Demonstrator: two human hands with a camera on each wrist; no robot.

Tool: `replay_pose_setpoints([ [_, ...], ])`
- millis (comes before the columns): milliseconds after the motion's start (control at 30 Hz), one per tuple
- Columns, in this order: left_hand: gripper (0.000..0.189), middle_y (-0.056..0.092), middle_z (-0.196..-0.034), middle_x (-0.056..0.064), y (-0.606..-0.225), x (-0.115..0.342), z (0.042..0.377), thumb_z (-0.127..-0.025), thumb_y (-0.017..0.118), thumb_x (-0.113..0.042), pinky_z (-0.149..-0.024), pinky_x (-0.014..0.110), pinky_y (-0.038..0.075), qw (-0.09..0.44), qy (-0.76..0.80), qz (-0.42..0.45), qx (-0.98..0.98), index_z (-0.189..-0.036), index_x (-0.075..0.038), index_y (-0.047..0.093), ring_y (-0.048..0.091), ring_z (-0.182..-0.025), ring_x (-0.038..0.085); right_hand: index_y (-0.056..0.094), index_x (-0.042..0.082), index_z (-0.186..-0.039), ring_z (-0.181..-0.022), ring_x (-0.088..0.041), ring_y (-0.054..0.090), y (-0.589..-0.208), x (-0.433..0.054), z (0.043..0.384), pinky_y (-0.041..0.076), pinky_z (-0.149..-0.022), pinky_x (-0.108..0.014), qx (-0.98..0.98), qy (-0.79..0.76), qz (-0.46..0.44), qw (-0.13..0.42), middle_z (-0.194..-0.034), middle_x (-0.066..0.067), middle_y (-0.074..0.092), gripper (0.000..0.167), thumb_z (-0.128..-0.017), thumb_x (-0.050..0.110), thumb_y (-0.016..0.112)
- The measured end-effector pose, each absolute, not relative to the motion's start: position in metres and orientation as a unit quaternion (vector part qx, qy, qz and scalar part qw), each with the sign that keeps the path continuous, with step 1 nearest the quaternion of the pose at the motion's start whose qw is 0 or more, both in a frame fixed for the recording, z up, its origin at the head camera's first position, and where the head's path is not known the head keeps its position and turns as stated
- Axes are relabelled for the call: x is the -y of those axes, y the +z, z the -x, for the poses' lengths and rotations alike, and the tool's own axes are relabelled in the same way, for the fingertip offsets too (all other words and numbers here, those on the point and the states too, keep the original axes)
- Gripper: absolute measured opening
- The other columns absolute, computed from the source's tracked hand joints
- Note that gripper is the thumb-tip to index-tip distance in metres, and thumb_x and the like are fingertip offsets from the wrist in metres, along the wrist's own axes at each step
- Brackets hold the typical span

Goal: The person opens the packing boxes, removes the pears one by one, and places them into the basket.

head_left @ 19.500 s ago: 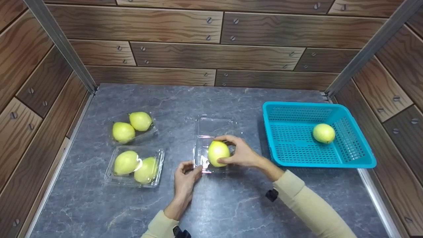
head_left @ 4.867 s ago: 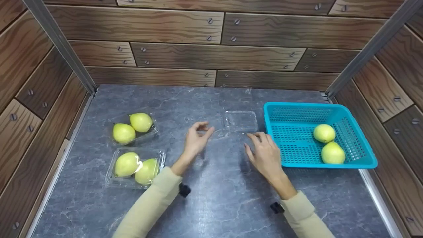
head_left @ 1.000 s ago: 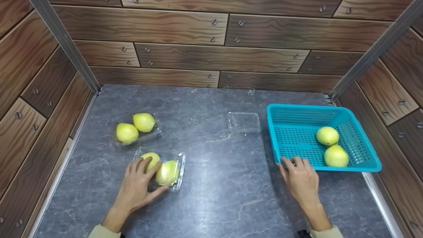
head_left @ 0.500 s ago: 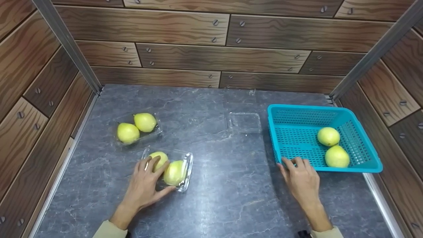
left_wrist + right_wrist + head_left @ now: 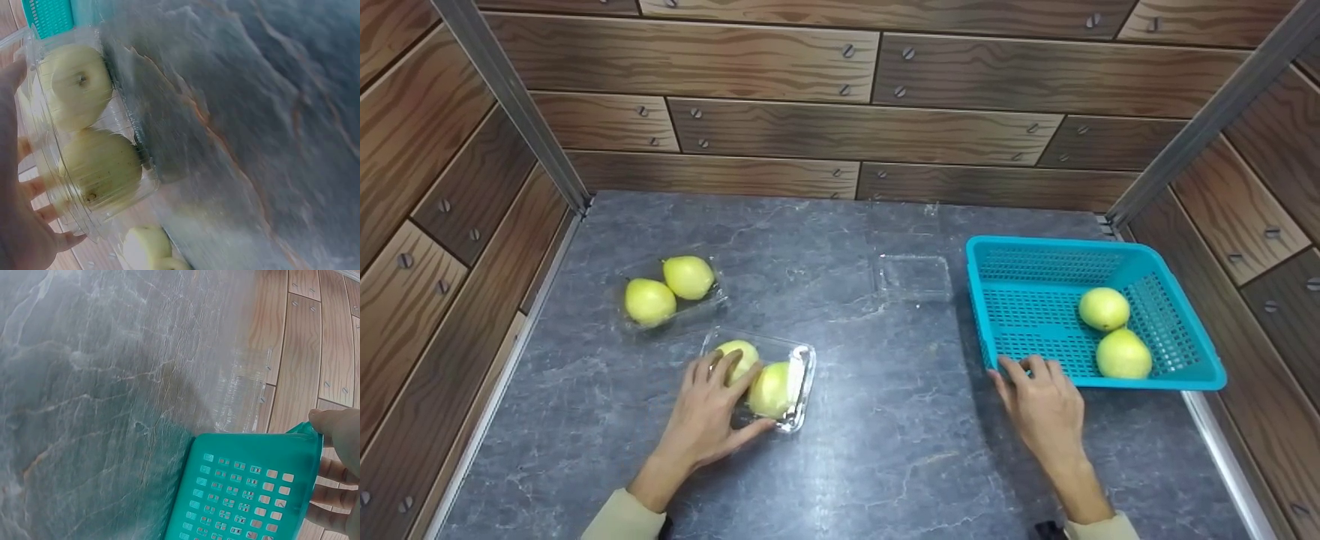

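Left hand [image 5: 701, 420] first: I have its thumb and fingers spread across a clear plastic box [image 5: 802, 386] and grip it by its opposite edges. That box is just left of centre in the lower half of the frame, with two yellow-green pears [image 5: 770, 391] inside. I cannot tell whether its underside touches the bench [image 5: 877, 457]. Above and to its left, near but apart, another clear tray [image 5: 699, 309] bears two more pears [image 5: 650, 301]. Right of the frame's centre, a faint clear container [image 5: 915, 277] lies open, its lid tipped back towards the wooden wall [image 5: 720, 60].

At the right of the frame, I pinch the near left corner of a blue basket [image 5: 1027, 300] with my right hand [image 5: 1044, 409], thumb outside and fingers bent over the rim. Two pears [image 5: 1123, 354] sit together in the basket's right half, one behind the other.
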State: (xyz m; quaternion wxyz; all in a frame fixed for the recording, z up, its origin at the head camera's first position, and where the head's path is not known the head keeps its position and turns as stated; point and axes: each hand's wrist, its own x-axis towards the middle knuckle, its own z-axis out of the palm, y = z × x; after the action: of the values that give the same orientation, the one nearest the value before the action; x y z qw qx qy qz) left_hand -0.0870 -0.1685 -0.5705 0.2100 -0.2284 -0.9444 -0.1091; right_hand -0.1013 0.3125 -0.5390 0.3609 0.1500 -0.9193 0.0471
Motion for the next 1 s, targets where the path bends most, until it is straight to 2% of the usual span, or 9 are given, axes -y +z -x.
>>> replay_pose_setpoints([
  [1000, 0.084, 0.061, -0.142, 0.014, -0.570, 0.126, 0.100, -0.083, 0.067, -0.081, -0.107, 0.061, 0.052, 0.201, -0.099, 0.271, 0.936, -0.146, -0.025, 0.062, 0.056, -0.130, 0.039, 0.080, 0.007, -0.103, -0.075, -0.034, 0.062, -0.540, -0.313, 0.101, 0.054, -0.055, -0.046, 0.918, 0.048, -0.148, 0.364, -0.086, -0.016, 0.068, 0.028, -0.083, 0.023, 0.089],
])
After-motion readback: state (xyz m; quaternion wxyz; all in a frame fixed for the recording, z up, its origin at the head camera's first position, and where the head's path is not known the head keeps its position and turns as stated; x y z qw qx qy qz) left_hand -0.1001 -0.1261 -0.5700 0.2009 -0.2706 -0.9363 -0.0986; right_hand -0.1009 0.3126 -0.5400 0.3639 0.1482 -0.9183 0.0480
